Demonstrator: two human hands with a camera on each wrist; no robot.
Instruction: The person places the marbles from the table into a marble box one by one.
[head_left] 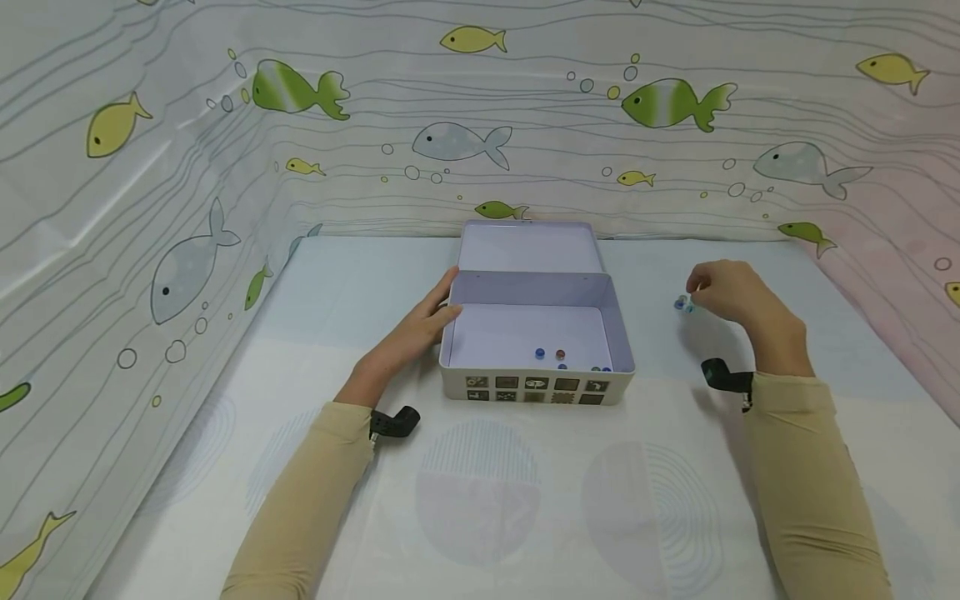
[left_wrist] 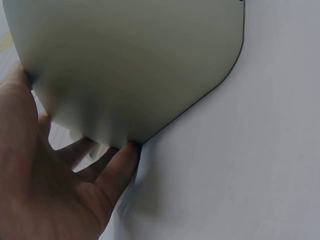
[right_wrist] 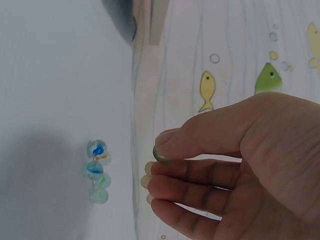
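Marbles (right_wrist: 94,170) lie on cloth (head_left: 555,500) near an open box (head_left: 527,289), left hand (head_left: 415,330) gripping it, right hand (head_left: 733,293) pinching one marble (right_wrist: 158,156).

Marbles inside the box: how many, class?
5 visible: blue marble and reddish marble side by side, another blue marble nearer the box's front wall, two marbles at front right. More may be hidden.

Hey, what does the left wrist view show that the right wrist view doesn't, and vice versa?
Only the left wrist view: the left hand, holding the off-white rectangular box. Only the right wrist view: the right hand, pinching a greenish glass marble, and several clear glass marbles with coloured swirls. Both share the whitish tablecloth and white fish-printed sheet.
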